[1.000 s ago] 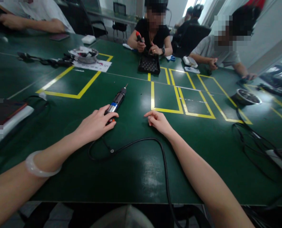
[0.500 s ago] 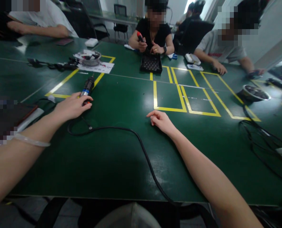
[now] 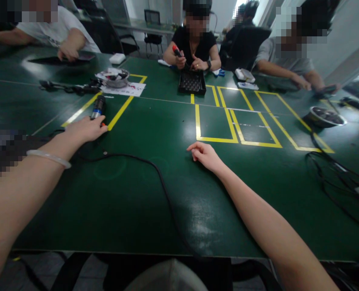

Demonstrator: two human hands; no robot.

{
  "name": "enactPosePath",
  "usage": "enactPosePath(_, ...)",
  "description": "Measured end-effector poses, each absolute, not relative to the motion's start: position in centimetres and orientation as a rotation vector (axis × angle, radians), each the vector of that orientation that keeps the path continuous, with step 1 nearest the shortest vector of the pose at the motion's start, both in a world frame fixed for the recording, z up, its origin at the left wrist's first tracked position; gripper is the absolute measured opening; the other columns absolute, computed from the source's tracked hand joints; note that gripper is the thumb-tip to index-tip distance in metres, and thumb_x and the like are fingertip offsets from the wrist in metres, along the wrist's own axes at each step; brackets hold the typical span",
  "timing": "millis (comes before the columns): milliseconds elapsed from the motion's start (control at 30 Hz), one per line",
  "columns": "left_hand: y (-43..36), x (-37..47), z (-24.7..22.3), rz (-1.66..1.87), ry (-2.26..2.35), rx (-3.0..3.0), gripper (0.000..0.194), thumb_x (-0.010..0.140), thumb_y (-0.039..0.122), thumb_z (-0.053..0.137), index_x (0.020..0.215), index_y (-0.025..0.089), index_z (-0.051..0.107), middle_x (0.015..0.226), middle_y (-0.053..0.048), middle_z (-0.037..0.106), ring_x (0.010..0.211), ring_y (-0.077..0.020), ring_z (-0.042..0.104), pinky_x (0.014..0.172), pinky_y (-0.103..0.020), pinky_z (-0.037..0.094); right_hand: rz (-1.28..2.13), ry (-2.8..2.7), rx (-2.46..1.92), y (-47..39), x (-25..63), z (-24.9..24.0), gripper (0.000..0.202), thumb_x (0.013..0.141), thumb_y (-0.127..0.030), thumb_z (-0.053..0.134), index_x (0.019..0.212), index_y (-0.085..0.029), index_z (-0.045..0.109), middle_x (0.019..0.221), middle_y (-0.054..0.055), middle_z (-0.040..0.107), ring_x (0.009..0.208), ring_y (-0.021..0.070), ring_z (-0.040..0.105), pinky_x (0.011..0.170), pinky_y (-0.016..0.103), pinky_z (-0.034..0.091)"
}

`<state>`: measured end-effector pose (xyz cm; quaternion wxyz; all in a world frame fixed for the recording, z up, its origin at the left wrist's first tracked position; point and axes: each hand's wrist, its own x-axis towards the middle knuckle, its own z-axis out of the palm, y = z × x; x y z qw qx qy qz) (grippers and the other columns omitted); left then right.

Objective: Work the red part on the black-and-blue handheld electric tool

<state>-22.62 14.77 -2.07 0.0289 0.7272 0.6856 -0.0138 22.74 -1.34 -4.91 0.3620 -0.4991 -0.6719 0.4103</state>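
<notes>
My left hand (image 3: pixel 87 128), with a pale bracelet at its wrist, is closed over an electric screwdriver (image 3: pixel 98 107). The tool has a black front, a blue ring and a bit of red by my fingertips; its rear half is hidden under the palm. It lies at the left yellow-taped area, front end pointing away from me. A black cable (image 3: pixel 149 162) runs from near that hand across the table to the front edge. My right hand (image 3: pixel 206 155) rests on the green tabletop, index finger stretched out, thumb slightly apart, holding nothing.
A bowl of small parts (image 3: pixel 115 83) stands on a white paper sheet (image 3: pixel 137 89) at back left. Across the table a person with a red-tipped tool works over a black tray (image 3: pixel 192 89). Another metal bowl (image 3: pixel 326 123) and loose cables (image 3: pixel 321 169) are on the right.
My left hand has moved left and slightly away with the screwdriver, and the cable has shifted left with it. My right hand stays put. The two outer people have moved their arms.
</notes>
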Motion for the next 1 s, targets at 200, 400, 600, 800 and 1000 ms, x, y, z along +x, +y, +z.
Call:
enactPosePath(200,14.3,-21.6,-0.7,-0.326,2.241,2.113,0.079,0.094,0.052,0.053,0.161,0.019,0.026,0.141,-0.019,0.048,0.111,-0.0295,0.05,0.097,-0.057,0.041,1.042,-1.735,-1.287,-1.3,22.6,-5.1,0.024,0.084,-0.022,0.047,0.096,-0.015,0.066,0.057,-0.004,0.056,0.055,0.012,0.053,0.061,0.025,0.04)
enactPosePath(400,12.9,-20.5,0.2,-0.368,2.276,2.105,0.076,0.096,0.056,0.043,0.161,0.02,0.026,0.144,-0.02,0.046,0.113,-0.0327,0.051,0.095,-0.056,0.041,1.04,-1.735,-1.294,-1.5,22.6,-4.9,0.024,0.084,-0.023,0.048,0.096,-0.014,0.067,0.058,-0.004,0.056,0.056,0.0122,0.054,0.062,0.025,0.04)
enactPosePath(600,10.9,-18.9,0.0,-0.309,2.264,2.169,0.069,0.101,0.056,0.029,0.159,0.019,0.031,0.141,-0.02,0.049,0.11,-0.0327,0.055,0.093,-0.055,0.044,1.036,-1.735,-1.316,-1.5,22.5,-4.6,0.024,0.083,-0.022,0.048,0.095,-0.014,0.067,0.058,-0.003,0.057,0.056,0.0117,0.053,0.061,0.025,0.04)
enactPosePath(800,6.6,-14.7,-0.1,-0.241,2.18,2.339,0.067,0.101,0.056,0.021,0.155,0.021,0.041,0.131,-0.02,0.058,0.104,-0.0376,0.062,0.086,-0.054,0.049,1.08,-1.692,-1.303,-1.2,22.5,-4.7,0.023,0.082,-0.022,0.048,0.094,-0.015,0.066,0.058,-0.004,0.056,0.053,0.0113,0.05,0.057,0.024,0.038)
enactPosePath(1000,1.4,-8.0,0.0,-0.181,2.053,2.481,0.065,0.1,0.056,0.019,0.153,0.025,0.043,0.129,-0.022,0.058,0.099,-0.0382,0.066,0.08,-0.049,0.052,0.844,-1.693,-1.288,-2.0,21.5,-4.1,0.019,0.086,-0.027,0.052,0.094,-0.017,0.066,0.07,0.0,0.059,0.066,0.0143,0.054,0.066,0.028,0.041)
